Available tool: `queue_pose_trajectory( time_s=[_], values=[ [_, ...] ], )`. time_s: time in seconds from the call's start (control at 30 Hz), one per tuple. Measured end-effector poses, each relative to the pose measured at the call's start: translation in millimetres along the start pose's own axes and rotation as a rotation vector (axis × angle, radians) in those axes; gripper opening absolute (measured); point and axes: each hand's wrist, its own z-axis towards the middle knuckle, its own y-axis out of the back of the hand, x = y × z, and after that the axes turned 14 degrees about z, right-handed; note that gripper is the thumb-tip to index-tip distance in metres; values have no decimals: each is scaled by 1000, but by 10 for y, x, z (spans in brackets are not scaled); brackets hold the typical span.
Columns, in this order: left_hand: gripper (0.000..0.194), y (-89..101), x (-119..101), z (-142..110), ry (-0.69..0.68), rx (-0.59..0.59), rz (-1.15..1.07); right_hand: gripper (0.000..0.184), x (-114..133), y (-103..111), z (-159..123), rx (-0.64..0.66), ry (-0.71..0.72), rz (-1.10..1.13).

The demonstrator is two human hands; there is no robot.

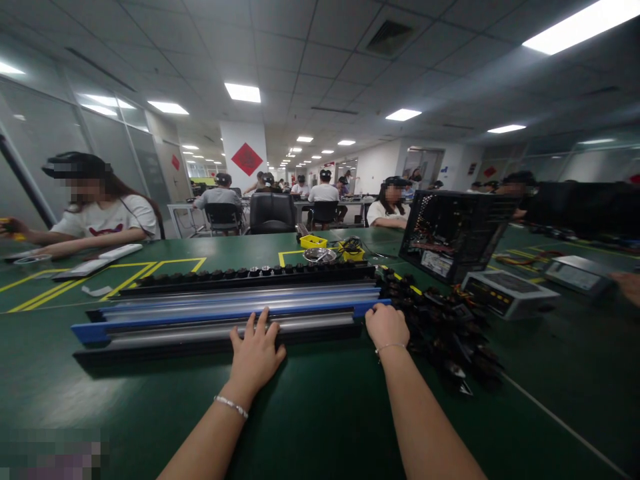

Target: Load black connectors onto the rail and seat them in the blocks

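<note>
Several long rails lie side by side on the green tabletop, running left to right. The nearest is a black rail (175,347) with a silver channel. Just behind it lies a blue rail (93,332) with a silver strip along its length. My left hand (257,350) rests on these two with its fingers spread. At the blue rail's right end, my right hand (387,325) has its fingers curled and closed on the tip. Beyond the rails runs a row of small black parts (240,274). Beside my right hand is a heap of black parts (450,333).
An open computer case (455,233) stands at right behind a power supply unit (510,293); another silver box (577,275) lies farther right. A metal dish (320,255) and a yellow tray (313,241) sit beyond the rails. A person (105,207) works at left.
</note>
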Motion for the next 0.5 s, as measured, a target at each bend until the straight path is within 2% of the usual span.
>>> queue_pose_trajectory(
  time_s=[0.1,0.2,0.33,0.5],
  values=[
    [41,18,-13,7,8,15,-7,35,89,-17,-31,-101,130,52],
    [42,9,-29,8,20,28,-16,35,244,-74,-47,-133,309,133],
    [43,-63,-43,0,32,8,-46,38,535,-154,42,-62,493,177],
    [44,-65,-74,-6,40,-122,-138,44,1003,-247,402,27,644,140]
  ],
)
